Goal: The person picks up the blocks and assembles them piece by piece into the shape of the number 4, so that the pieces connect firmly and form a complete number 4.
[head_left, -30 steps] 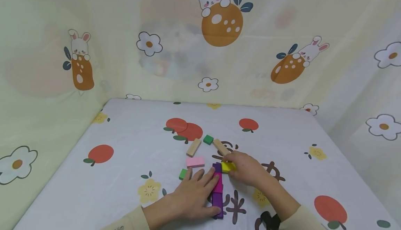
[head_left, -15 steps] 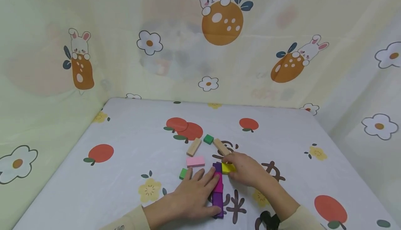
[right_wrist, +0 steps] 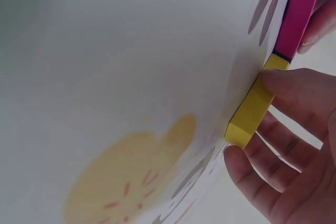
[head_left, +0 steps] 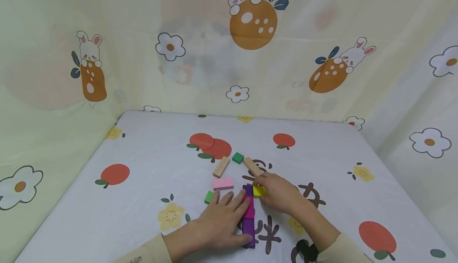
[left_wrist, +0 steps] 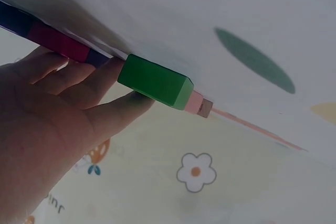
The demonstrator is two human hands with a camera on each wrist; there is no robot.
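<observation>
A column of flat blocks runs toward me in the head view: a dark purple block (head_left: 247,190), a magenta block (head_left: 249,207) and a purple block (head_left: 248,232). My left hand (head_left: 222,223) lies beside it with fingers spread; fingertips touch the upper blocks and the thumb rests on the lower purple one. My right hand (head_left: 280,193) pinches a yellow block (head_left: 259,191) against the column's right side near its far end. The right wrist view shows the thumb on the yellow block (right_wrist: 254,100). A light green block (left_wrist: 155,81) stands close to the left fingers.
Beyond the hands lie a pink block (head_left: 223,183), two plain wooden blocks (head_left: 221,167) and a dark green block (head_left: 237,158). The printed cloth (head_left: 150,143) covers the table, and a patterned curtain (head_left: 200,72) rises behind. A black object (head_left: 307,251) is by the right forearm.
The head view has shifted slightly, so everything appears a little higher. Both hands and the blocks hold their places.
</observation>
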